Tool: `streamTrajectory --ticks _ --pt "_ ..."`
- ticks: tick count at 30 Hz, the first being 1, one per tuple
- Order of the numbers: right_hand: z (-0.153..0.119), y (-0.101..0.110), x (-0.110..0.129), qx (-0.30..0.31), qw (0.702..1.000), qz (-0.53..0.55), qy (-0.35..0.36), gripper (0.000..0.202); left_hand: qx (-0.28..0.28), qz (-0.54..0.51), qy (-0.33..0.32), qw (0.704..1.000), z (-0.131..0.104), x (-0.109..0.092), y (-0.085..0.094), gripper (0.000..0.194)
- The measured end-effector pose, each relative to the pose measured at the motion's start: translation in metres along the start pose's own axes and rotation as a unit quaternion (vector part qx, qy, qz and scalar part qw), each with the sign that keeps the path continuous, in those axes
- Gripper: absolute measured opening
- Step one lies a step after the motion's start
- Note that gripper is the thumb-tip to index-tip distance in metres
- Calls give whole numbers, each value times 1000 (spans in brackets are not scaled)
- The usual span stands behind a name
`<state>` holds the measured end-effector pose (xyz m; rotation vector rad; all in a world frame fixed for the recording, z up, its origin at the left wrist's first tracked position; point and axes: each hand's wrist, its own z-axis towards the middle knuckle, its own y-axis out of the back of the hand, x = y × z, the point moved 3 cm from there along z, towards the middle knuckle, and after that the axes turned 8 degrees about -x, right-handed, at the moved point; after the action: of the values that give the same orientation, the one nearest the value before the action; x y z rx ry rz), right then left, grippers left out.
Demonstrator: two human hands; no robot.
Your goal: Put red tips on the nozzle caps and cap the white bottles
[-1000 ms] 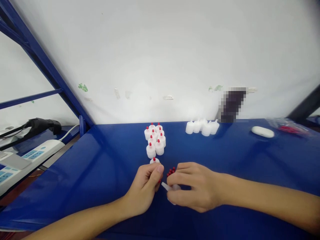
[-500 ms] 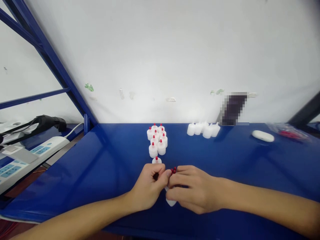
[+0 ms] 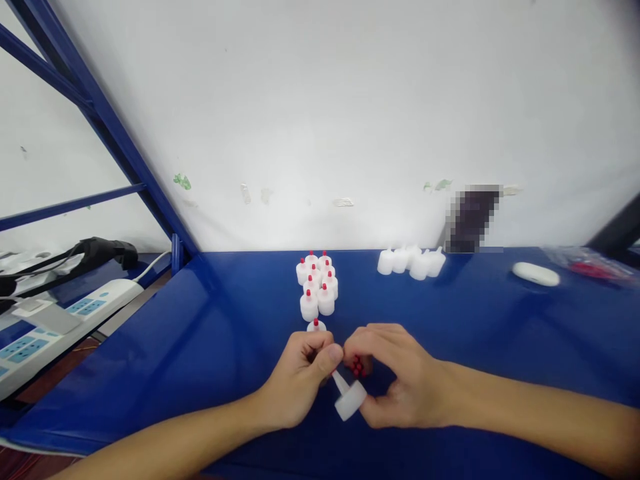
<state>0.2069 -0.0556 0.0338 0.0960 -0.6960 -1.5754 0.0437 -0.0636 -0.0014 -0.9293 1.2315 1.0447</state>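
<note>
Between my hands a white bottle (image 3: pixel 350 400) hangs tilted, its narrow nozzle pointing up and left to my left fingertips. My left hand (image 3: pixel 299 380) is closed in a pinch around the nozzle's tip, where a bit of red shows. My right hand (image 3: pixel 403 380) curls at the right, its thumb against the bottle's base. Several small red caps (image 3: pixel 358 366) sit within the right hand's curled fingers. Just beyond my left hand stands a red-capped white bottle (image 3: pixel 316 326), partly hidden.
Several red-capped bottles (image 3: pixel 309 305) stand grouped behind my left hand. Uncapped white bottles (image 3: pixel 419 265) stand near the wall. A white oval object (image 3: pixel 536 274) and a plastic bag (image 3: pixel 595 269) with red contents lie right. A power strip (image 3: pixel 65 327) is left.
My right fingers have moved off the bottle's upper part, so more of the bottle and the red caps show. The view has shifted slightly.
</note>
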Motion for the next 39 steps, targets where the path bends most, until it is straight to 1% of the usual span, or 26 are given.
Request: streamTrajectory --ticks 2,4,7,9,11,14,16,20,22,24,26,28,30,32,35,39 --pt "1 1 -2 -11 999 -34 21 43 23 -31 4 999 0 -1 -2 57" --pt "2 1 -3 3 996 -65 63 52 39 -61 15 997 1 -1 -4 56" --pt "3 3 -2 1 987 -111 120 43 45 -87 26 995 2 0 -5 55" --pt "3 4 -2 5 983 -123 138 37 52 -89 22 994 3 -1 -6 56" --pt "3 4 -2 19 983 -113 146 36 62 -74 19 995 3 -2 -7 57" --pt "4 5 -1 29 988 -72 136 34 83 -55 31 995 2 -4 -10 61" --pt "4 6 0 19 992 -41 119 30 106 -61 55 991 1 -5 -12 63" --pt "4 8 6 -19 994 -4 105 17 193 -54 108 974 -5 -1 -16 67" --pt "4 7 8 -26 995 4 101 12 218 -49 121 967 -7 0 -18 67" --pt "3 6 10 -26 995 12 97 16 225 -55 120 965 -8 -1 -20 62" --pt "3 5 11 -28 995 19 92 21 226 -50 102 967 -8 -5 -22 54" --pt "1 3 11 -35 996 31 78 26 229 -42 81 969 -9 -8 -23 49" --pt "-1 0 11 -54 996 49 55 29 236 -48 76 968 -10 -10 -25 50" --pt "-4 -3 12 -71 995 59 37 33 252 -68 89 961 -12 -11 -27 52" --pt "-6 -6 15 -84 994 57 45 37 273 -93 104 952 -13 -11 -29 54" --pt "-6 -5 17 -69 994 62 58 37 284 -102 107 947 -16 -11 -32 59"
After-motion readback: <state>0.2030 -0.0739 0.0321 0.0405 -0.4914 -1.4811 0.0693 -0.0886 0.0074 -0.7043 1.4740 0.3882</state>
